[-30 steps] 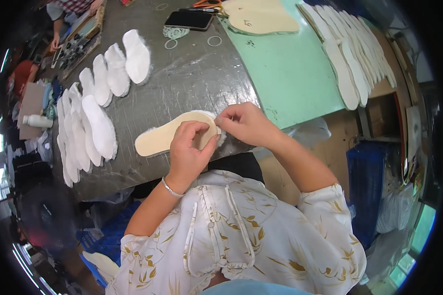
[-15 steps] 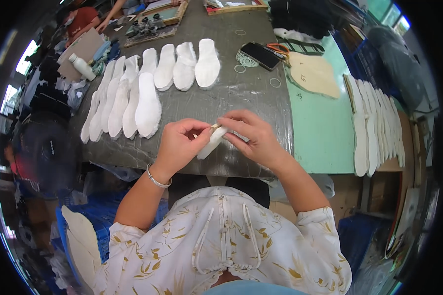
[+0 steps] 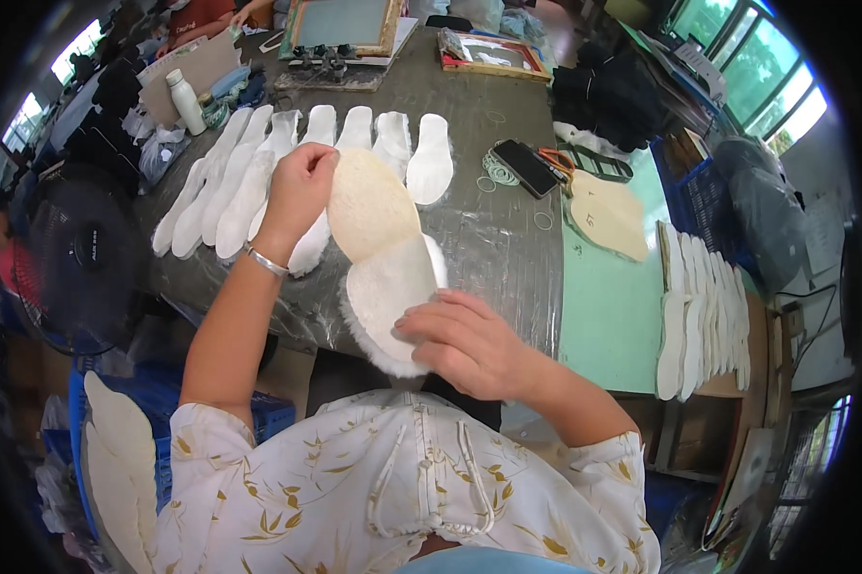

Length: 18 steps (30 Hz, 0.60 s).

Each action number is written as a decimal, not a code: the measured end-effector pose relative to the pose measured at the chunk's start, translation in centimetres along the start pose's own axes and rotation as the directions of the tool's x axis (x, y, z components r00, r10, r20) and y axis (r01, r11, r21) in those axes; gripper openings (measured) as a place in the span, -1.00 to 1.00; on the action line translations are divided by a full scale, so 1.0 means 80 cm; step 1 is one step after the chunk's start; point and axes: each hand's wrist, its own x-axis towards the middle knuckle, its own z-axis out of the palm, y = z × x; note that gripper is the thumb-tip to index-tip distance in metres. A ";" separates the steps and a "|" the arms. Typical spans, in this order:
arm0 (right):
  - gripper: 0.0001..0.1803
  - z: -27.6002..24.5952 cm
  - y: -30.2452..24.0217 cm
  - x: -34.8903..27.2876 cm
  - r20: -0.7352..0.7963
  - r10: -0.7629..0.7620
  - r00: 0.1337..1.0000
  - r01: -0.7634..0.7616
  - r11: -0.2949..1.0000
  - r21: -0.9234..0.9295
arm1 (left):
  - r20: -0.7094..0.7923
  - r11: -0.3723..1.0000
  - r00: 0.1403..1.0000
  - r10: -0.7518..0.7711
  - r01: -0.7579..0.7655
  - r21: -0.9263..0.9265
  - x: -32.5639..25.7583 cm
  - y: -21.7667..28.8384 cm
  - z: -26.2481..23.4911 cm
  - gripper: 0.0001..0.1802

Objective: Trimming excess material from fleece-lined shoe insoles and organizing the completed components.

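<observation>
Insole: centre of frame, held above the table; beige flat top half, white fuzzy fleece lower half, shoe-sole shaped.
Left hand: fingers pinch the insole's upper end.
Right hand: fingers curl, gripping the fleecy lower end.
Table: grey, glossy wrinkled covering.
White insoles: fanned row, upper left.

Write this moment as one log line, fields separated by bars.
left hand: holds insole top | right hand: holds fleecy heel end | insole: lifted above table | white insole row: behind
</observation>
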 end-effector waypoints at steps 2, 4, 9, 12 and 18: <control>-0.84 -0.006 0.001 0.005 -0.021 0.067 0.998 -0.068 0.998 -0.017 | 0.112 0.993 0.993 0.025 -0.012 -0.119 -0.010 0.017 0.006 -0.82; -0.76 -0.022 0.015 0.019 -0.107 0.160 0.981 -0.168 0.984 -0.067 | 0.210 0.986 0.976 0.059 -0.024 -0.167 -0.033 0.052 0.018 -0.84; -0.75 -0.044 0.035 0.037 -0.043 0.255 0.966 -0.257 0.963 -0.080 | 0.338 0.962 0.941 0.019 0.075 -0.263 -0.068 0.075 0.033 -0.83; -0.75 -0.046 0.040 0.036 -0.031 0.353 0.935 -0.354 0.935 -0.032 | 0.395 0.942 0.919 0.015 0.119 -0.313 -0.078 0.083 0.038 -0.82; -0.73 -0.048 0.038 0.033 -0.042 0.428 0.903 -0.428 0.904 0.021 | 0.410 0.933 0.911 0.042 0.111 -0.343 -0.088 0.083 0.045 -0.82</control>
